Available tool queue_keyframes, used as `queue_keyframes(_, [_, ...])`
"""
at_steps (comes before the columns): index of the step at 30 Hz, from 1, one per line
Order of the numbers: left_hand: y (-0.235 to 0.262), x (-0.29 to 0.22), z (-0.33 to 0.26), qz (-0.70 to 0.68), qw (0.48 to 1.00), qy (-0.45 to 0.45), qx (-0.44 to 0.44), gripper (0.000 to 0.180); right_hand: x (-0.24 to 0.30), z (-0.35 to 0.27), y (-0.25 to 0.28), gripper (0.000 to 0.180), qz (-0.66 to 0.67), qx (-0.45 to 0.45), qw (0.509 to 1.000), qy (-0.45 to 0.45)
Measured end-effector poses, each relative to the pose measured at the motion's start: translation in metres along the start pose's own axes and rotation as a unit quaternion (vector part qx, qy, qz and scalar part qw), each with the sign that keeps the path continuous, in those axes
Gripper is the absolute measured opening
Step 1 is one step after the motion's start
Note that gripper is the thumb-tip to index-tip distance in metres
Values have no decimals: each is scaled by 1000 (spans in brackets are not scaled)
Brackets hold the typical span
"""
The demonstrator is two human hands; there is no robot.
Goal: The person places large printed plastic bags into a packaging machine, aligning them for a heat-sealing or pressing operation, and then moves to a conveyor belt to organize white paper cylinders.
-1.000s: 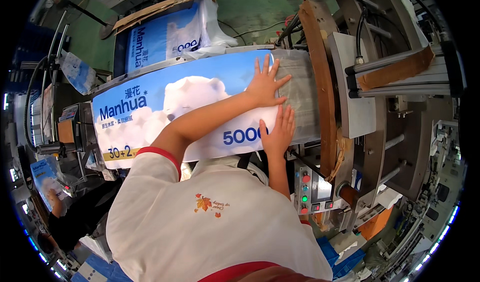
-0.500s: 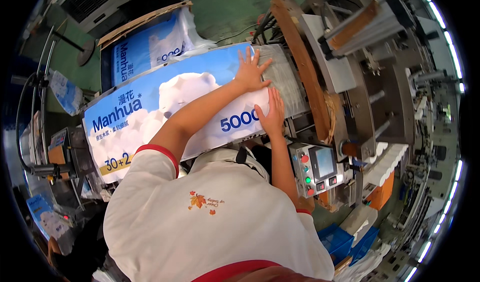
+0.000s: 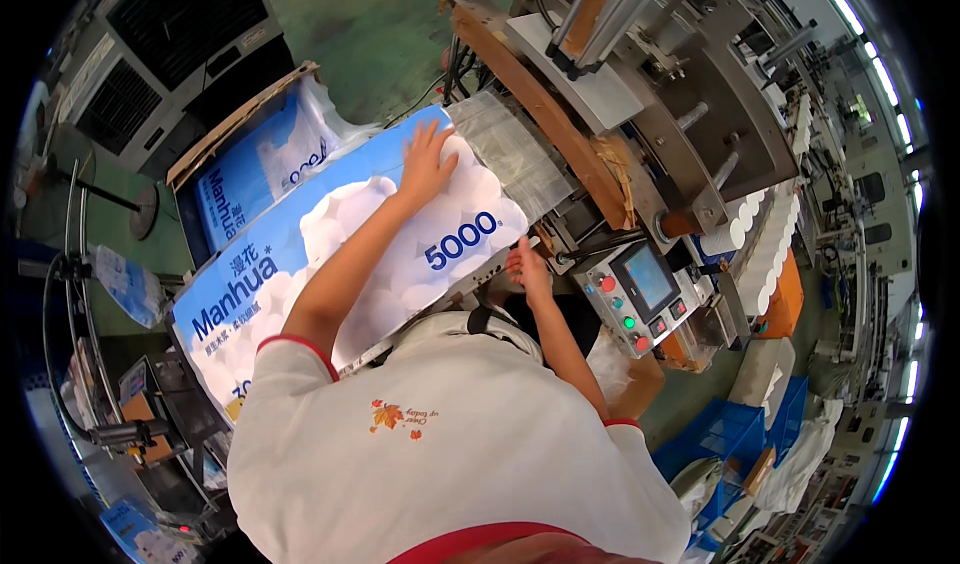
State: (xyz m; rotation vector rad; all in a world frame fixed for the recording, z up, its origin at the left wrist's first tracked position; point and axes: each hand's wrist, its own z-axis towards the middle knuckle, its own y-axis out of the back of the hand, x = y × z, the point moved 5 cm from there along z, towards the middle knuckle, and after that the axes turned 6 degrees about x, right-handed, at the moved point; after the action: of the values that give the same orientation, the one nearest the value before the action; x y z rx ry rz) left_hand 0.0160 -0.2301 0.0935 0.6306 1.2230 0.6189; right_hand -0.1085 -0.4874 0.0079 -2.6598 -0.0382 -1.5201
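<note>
A large blue-and-white printed plastic packaging bag (image 3: pixel 370 274) lies flat in front of me, its print showing white rolls. Near its upper right corner my left hand (image 3: pixel 428 169) rests on the film, fingers apart and slightly smeared by motion. My right hand (image 3: pixel 532 272) is just off the bag's near right edge, beside the control box; its thumb and fingers are apart and nothing shows in them. Past the bag's right end lies a sheet of clear plastic film (image 3: pixel 510 154), next to the machine's brown edge.
A control panel (image 3: pixel 640 294) with a screen and coloured buttons stands close to my right hand. Beyond it are white rolls (image 3: pixel 765 254) and blue crates (image 3: pixel 720 439). A carton (image 3: pixel 240 119) of similar bags sits behind the bag. The metal machine (image 3: pixel 620 84) rises at far right.
My right hand has come off the bag and moved down to its near edge. My left hand still lies on the bag, its fingers closer together. The view has turned.
</note>
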Motion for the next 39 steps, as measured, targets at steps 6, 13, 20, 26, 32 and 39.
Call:
queue_keyframes(6, [-8, -10, -51, 271, 957, 89, 47, 65, 7, -11, -44, 54, -21, 99, 987, -126])
queue_keyframes(13, [-2, -24, -46, 291, 951, 84, 55, 62, 5, -10, -54, 46, 165, 102, 975, -111])
queue_keyframes(20, [-6, -24, -42, 288, 953, 76, 55, 62, -3, -8, -54, 45, 175, -13, 980, -96])
queue_keyframes(26, [-28, -45, -3, 285, 954, 70, 55, 62, 10, 25, -25, 51, 145, -163, 976, 11])
queue_keyframes(32, [-43, -51, 18, 295, 952, 60, 51, 62, 18, 39, -3, 57, 112, -190, 975, 29])
queue_keyframes(39, [-44, -44, 14, 270, 960, 47, 64, 65, 18, 28, -1, 60, 144, -52, 988, 21])
